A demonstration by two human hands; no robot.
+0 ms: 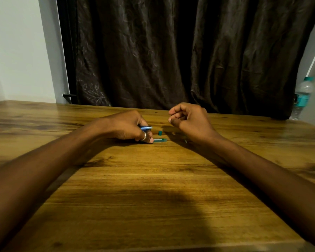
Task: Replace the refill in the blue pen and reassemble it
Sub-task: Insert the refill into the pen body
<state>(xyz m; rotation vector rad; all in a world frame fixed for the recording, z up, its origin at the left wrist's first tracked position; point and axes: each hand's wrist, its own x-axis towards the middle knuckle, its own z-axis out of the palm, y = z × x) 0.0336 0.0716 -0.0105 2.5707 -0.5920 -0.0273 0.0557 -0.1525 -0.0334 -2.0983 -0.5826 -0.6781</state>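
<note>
With the left hand (129, 127) gripping the blue pen barrel (146, 128) low over the tabletop (153, 179) and loose teal parts (160, 140) beside it, the right hand (189, 119) hovers curled, apparently empty, so reassembly seemingly awaits picking up a part.

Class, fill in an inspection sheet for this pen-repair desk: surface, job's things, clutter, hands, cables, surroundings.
Surface: wooden table, partly shadowed.
Job's things: blue pen barrel in the left hand; teal pen piece and small teal cap lying on the table.
Clutter: nothing seen.
Hands: left hand grips the barrel; right hand raised, fingers curled, contents unclear.
Cables: nothing seen.
Surroundings: dark curtain, water bottle far right.
</note>
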